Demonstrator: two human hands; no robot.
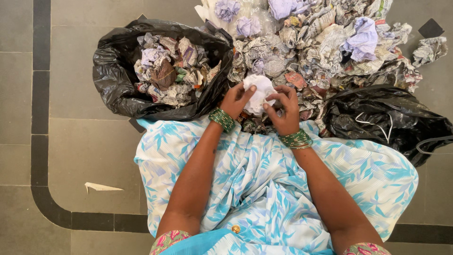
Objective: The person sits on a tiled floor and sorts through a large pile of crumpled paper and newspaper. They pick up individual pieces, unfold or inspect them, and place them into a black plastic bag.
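Observation:
Both hands hold one crumpled white paper ball [258,92] over my lap. My left hand [234,100] grips its left side and my right hand [284,109] pinches its right side with the fingertips. Green bangles circle both wrists. Just left of my left hand stands an open black plastic bag [113,71] filled with crumpled paper [172,71]. A big heap of crumpled newspaper and pale purple paper [321,42] lies on the floor right behind my hands.
A second black plastic bag [387,120], mostly closed, lies at the right beside my knee. A stray paper ball [429,49] sits at the far right. A small torn scrap [100,187] lies on the grey tiled floor at left. Blue and white patterned cloth [264,189] covers my lap.

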